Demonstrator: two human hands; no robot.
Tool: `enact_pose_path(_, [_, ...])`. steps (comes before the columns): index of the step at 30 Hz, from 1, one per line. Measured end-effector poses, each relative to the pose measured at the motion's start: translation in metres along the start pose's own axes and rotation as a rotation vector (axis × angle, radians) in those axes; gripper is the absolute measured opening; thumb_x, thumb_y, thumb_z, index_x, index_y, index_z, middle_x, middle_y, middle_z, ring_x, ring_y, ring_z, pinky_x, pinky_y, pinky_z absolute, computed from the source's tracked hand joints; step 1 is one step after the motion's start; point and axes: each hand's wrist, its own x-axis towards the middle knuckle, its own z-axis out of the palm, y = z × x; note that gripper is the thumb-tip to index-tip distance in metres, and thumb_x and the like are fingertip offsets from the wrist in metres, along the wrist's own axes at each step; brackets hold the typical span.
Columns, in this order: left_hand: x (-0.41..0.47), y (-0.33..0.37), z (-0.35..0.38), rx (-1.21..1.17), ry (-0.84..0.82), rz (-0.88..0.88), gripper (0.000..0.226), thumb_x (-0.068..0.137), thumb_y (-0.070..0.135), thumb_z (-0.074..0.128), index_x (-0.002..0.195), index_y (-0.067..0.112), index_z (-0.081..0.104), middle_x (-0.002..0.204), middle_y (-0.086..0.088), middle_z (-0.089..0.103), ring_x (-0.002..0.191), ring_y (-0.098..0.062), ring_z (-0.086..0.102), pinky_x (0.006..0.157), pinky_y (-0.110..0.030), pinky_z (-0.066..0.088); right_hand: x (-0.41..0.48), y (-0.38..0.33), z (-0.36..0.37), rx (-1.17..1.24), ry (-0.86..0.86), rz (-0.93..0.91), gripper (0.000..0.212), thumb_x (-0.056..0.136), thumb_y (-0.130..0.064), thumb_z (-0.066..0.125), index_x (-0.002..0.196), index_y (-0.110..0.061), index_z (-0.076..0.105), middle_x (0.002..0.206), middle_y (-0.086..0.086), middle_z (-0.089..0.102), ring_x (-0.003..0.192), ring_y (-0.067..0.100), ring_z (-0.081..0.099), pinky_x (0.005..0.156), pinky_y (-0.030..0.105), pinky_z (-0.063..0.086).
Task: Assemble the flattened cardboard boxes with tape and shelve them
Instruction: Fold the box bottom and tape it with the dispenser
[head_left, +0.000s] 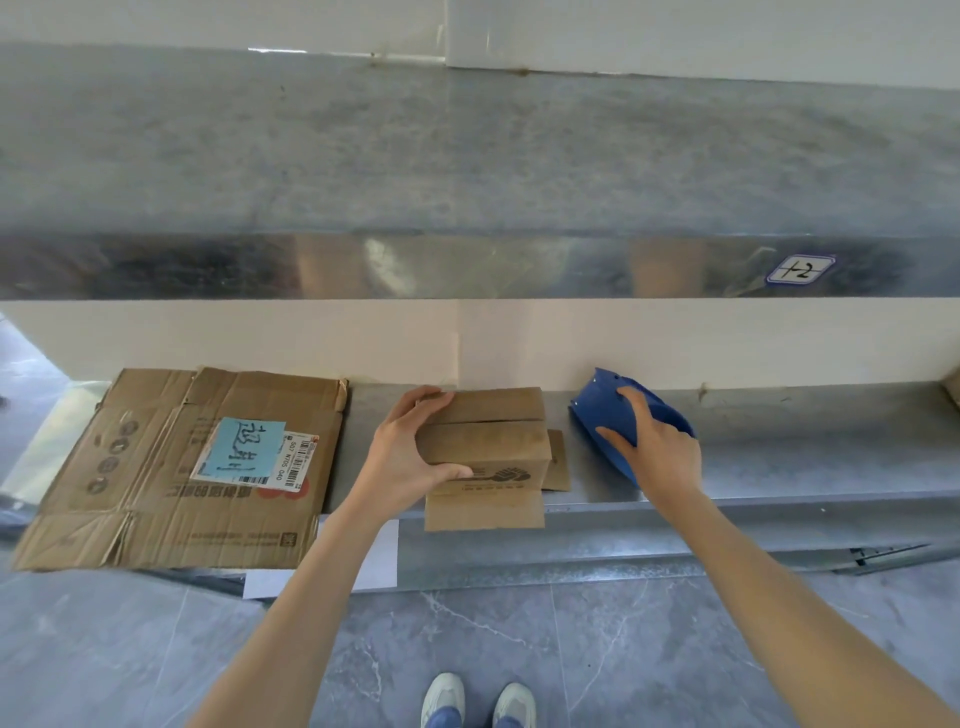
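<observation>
A small folded-up cardboard box stands on the lower metal shelf, its front flap hanging over the shelf edge. My left hand grips its left side, fingers over the top and thumb on the front. To the right lies a blue tape dispenser; my right hand curls around it from the front. A large flattened cardboard box with a blue note and a barcode label lies on the shelf at the left, overhanging the edge.
An upper metal shelf runs across above, with a "1-2" label on its front lip. A white wall stands behind the lower shelf. White paper hangs under the shelf edge. Grey tiled floor and my shoes are below.
</observation>
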Motion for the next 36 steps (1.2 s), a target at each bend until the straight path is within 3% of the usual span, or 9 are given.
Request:
enact_pose_path(2, [-0.001,0.001,-0.003,-0.003,0.008,0.002,0.088,0.054,0.030,0.096,0.133,0.024,0.057,0.136,0.011,0.047,0.123,-0.001,0.045,0.110,-0.026,0.039,0.001,0.000,0.004,0.014,0.016,0.033,0.054,0.093,-0.052,0.056,0.138,-0.025,0.044,0.054,-0.009,0.045,0.034,0.011,0.039,0.034,0.018,0.020])
enact_pose_path(4, [-0.001,0.002,-0.004,-0.003,0.010,0.006,0.088,0.055,0.029,0.096,0.134,0.023,0.057,0.137,0.009,0.047,0.124,-0.004,0.046,0.110,-0.029,0.040,0.003,0.004,0.006,0.027,0.027,0.030,0.056,0.095,-0.054,0.051,0.142,-0.026,0.039,0.088,0.002,0.063,0.053,0.020,0.057,0.039,0.024,0.034])
enact_pose_path(7, [-0.001,0.002,-0.002,-0.005,0.015,0.006,0.088,0.055,0.029,0.096,0.134,0.024,0.056,0.138,0.010,0.047,0.126,-0.005,0.046,0.110,-0.028,0.039,0.001,0.007,0.005,0.019,0.034,-0.004,0.060,0.094,-0.053,0.055,0.145,-0.025,0.039,0.120,0.012,0.056,0.101,0.033,0.058,0.066,0.040,0.053])
enact_pose_path(9, [-0.001,0.002,0.000,-0.002,0.023,0.004,0.088,0.055,0.030,0.096,0.134,0.026,0.056,0.138,0.013,0.047,0.126,-0.002,0.045,0.110,-0.024,0.037,-0.002,0.004,0.003,0.017,0.047,0.005,0.061,0.093,-0.052,0.057,0.145,-0.024,0.042,0.117,0.014,0.051,0.102,0.036,0.053,0.076,0.047,0.053])
enact_pose_path(14, [-0.001,0.001,0.005,0.014,0.025,0.008,0.089,0.056,0.031,0.096,0.135,0.027,0.056,0.141,0.016,0.046,0.128,-0.001,0.045,0.110,-0.024,0.036,-0.006,-0.002,-0.005,0.069,0.048,0.028,0.056,0.095,-0.043,0.060,0.144,-0.021,0.046,0.137,0.016,0.040,0.115,0.038,0.048,0.092,0.054,0.048])
enact_pose_path(18, [-0.002,0.000,0.007,0.006,0.024,0.004,0.088,0.056,0.033,0.095,0.135,0.028,0.057,0.141,0.020,0.044,0.129,0.002,0.044,0.110,-0.023,0.036,-0.010,-0.030,-0.015,0.215,0.247,-0.187,0.050,0.093,-0.039,0.062,0.137,-0.016,0.053,0.140,0.012,0.046,0.125,0.031,0.048,0.096,0.045,0.045])
enact_pose_path(21, [-0.002,-0.002,0.006,-0.003,0.017,0.015,0.087,0.057,0.033,0.095,0.135,0.027,0.057,0.142,0.018,0.044,0.128,0.004,0.044,0.109,-0.021,0.037,-0.011,-0.073,-0.019,0.358,0.118,-0.439,0.053,0.098,-0.056,0.047,0.143,-0.028,0.045,0.152,-0.004,0.038,0.143,0.016,0.032,0.110,0.036,0.035])
enact_pose_path(25, [-0.004,-0.003,0.005,-0.037,0.004,0.036,0.086,0.060,0.030,0.094,0.137,0.022,0.056,0.146,0.013,0.043,0.132,0.003,0.040,0.111,-0.022,0.037,-0.008,-0.105,-0.008,0.281,-0.120,-0.659,0.061,0.098,-0.062,0.034,0.154,-0.038,0.026,0.164,-0.011,0.017,0.152,0.012,0.004,0.123,0.035,0.002])
enact_pose_path(36, [-0.010,-0.013,0.016,-0.131,-0.002,0.041,0.085,0.071,0.034,0.085,0.145,0.022,0.047,0.159,0.018,0.026,0.150,-0.005,0.015,0.118,-0.033,0.029,-0.004,-0.099,0.016,0.262,-0.056,-0.685,0.057,0.100,-0.062,0.032,0.151,-0.039,0.028,0.162,-0.014,0.019,0.152,0.007,0.003,0.123,0.035,-0.001])
